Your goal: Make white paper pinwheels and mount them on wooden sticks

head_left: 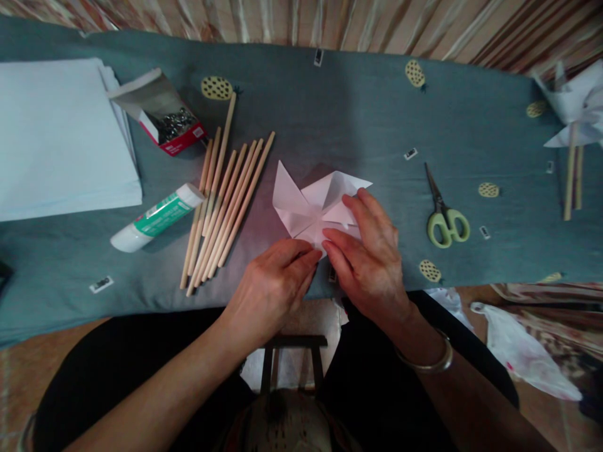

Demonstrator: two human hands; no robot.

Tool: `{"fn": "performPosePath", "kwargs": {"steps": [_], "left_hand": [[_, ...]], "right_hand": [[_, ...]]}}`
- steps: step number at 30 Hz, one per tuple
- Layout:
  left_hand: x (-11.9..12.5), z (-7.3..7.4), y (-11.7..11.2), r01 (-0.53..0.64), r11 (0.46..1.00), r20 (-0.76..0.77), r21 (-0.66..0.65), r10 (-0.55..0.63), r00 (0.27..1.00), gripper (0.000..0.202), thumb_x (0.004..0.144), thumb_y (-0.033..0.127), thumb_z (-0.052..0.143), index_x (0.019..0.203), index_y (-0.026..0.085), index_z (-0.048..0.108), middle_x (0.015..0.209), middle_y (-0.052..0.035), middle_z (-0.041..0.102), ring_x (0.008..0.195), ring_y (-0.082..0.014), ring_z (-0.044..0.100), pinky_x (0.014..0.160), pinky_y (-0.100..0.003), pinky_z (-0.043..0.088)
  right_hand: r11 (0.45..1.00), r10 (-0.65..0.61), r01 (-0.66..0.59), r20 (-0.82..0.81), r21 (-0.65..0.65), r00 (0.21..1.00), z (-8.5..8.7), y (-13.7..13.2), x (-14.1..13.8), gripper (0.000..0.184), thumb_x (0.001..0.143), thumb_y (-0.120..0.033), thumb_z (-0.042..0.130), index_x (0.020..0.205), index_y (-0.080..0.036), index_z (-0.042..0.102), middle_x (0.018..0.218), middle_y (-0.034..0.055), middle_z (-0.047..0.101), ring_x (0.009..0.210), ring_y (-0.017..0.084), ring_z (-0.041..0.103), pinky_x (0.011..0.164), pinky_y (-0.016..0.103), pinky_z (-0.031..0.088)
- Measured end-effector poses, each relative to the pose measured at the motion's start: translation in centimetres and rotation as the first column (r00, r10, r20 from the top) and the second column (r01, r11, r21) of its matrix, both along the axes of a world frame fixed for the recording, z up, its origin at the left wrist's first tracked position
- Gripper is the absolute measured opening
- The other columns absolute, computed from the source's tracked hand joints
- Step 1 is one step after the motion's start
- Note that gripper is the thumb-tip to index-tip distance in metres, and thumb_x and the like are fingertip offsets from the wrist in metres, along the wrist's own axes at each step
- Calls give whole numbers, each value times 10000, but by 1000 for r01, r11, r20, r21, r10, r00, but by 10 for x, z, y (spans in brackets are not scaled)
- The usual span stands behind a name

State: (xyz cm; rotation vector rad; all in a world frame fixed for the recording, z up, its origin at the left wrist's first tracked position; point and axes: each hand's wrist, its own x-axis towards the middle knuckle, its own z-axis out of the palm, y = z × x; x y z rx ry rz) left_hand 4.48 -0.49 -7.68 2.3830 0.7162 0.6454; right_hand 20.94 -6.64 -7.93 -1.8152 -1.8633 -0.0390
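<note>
A white paper pinwheel [308, 210] lies at the table's front middle, its blades folded and partly raised. My left hand [280, 276] pinches its near edge between thumb and fingers. On the pinwheel's right side, my right hand [370, 251] closes thumb and index finger on the paper near the same edge, while its other fingers rest over the right blade. The fingers hide part of the near blade. Left of the pinwheel lie several wooden sticks [230, 220]. Green-handled scissors [445, 220] lie to the right, their blades pointing away from me.
A glue stick [157, 216] lies beside the sticks. Behind it, an open red box [174, 135] holds small metal pins. White paper sheets [61, 138] are stacked at the left. Finished-looking pinwheels [579, 100] on sticks lie at the far right of the cloth-covered table [377, 119].
</note>
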Motion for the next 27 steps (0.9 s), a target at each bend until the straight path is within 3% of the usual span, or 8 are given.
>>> {"fn": "performPosePath", "kwargs": {"steps": [5,27], "left_hand": [[0,0,0,-3,1000,-10,-6,3,1000,193,930,152,513,1030,115,674,952,-89,698,833,-149,674,765,-267,595],[1,1,1,5,1000,-4,-10,-5,1000,187,928,150,517,1017,102,674,943,-91,699,827,-152,669,754,-259,589]], "right_hand": [[999,9,-11,36,34,999,0,0,0,128,873,-143,596,964,-183,677,1339,143,581,1359,297,441,1068,489,436],[1000,2,-1,43,-24,999,-1,2,-2,183,902,-168,549,1038,-217,661,1419,87,515,1389,292,397,1074,511,414]]}}
